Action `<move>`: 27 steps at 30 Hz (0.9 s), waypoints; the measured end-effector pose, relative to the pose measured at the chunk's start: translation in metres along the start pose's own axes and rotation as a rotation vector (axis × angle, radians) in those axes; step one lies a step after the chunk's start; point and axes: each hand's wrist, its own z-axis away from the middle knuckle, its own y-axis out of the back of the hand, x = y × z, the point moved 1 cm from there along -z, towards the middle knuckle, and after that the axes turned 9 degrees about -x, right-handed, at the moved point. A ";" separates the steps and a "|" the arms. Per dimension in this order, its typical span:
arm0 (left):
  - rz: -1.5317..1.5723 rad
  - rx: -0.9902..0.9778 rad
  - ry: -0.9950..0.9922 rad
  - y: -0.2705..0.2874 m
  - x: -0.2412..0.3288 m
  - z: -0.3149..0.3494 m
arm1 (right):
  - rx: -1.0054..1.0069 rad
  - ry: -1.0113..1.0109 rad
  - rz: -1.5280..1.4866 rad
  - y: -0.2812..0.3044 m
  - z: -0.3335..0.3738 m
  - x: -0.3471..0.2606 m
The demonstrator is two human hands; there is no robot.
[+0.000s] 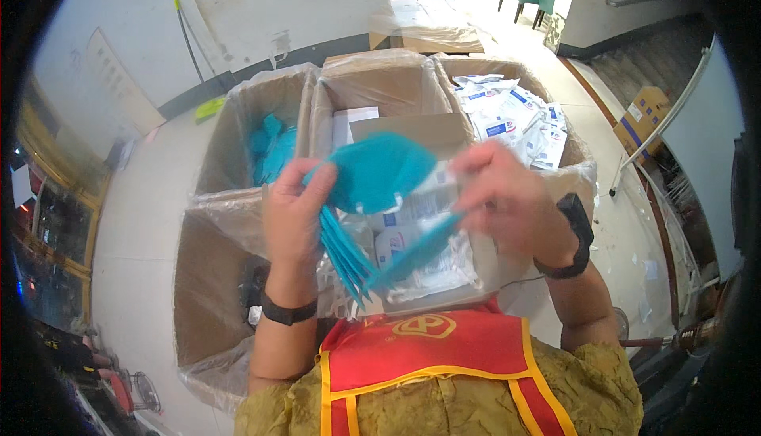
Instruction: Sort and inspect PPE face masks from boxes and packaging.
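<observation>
My left hand is closed on a bunch of teal folded face masks. One mask is spread wide above the rest, with white clips along its lower edge. Several flat masks fan down below my left fingers. My right hand, smeared by motion, has its fingertips at the upper end of another teal mask, which slants down to the bunch and is also blurred. Beneath both hands, an open carton holds white printed packets.
Large plastic-lined cardboard boxes surround the carton. The far left box contains teal masks; the far right one is heaped with white packets. Another lined box stands at near left. A taped carton sits by the stairs.
</observation>
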 end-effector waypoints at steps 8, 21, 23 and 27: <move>0.088 -0.048 -0.013 -0.011 0.015 0.001 | 0.153 -0.174 -0.178 0.010 -0.027 0.013; 0.378 0.241 0.106 -0.010 0.001 -0.019 | 0.395 -0.005 0.423 -0.011 -0.026 -0.007; 0.380 0.250 0.097 -0.013 -0.007 -0.019 | 0.327 0.063 0.446 -0.029 -0.033 -0.015; 0.430 0.187 0.019 -0.017 -0.017 -0.023 | 0.173 0.091 0.305 -0.056 -0.034 -0.016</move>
